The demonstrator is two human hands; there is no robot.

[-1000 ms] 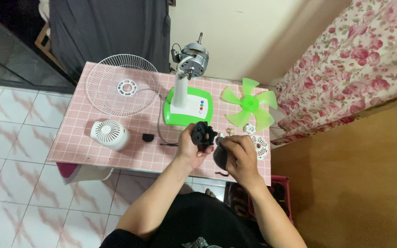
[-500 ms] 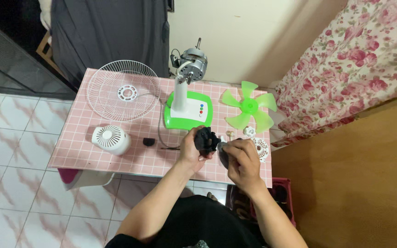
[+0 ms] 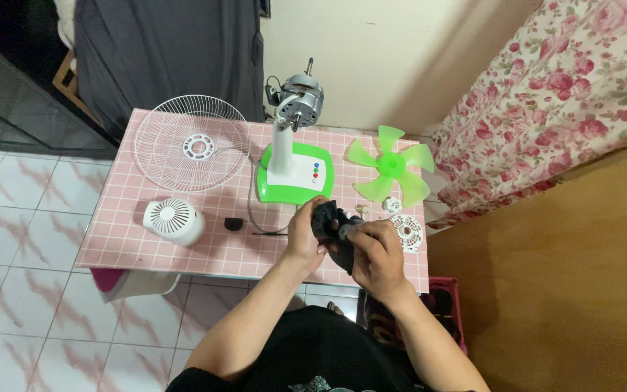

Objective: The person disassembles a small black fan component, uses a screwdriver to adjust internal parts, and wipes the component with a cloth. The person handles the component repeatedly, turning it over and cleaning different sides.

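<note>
Both my forearms run up from the bottom of the frame and converge in front of me, bare, elbows bent. My left hand point(image 3: 304, 236) is curled with the fingers wrapped inward and the thumb up top (palm facing right). My right hand point(image 3: 376, 258) sits just beside it, slightly lower, knuckles up, fingers bent and closed in a grip. The two hands nearly touch at the fingertips, wrists roughly level and angled toward each other.
</note>
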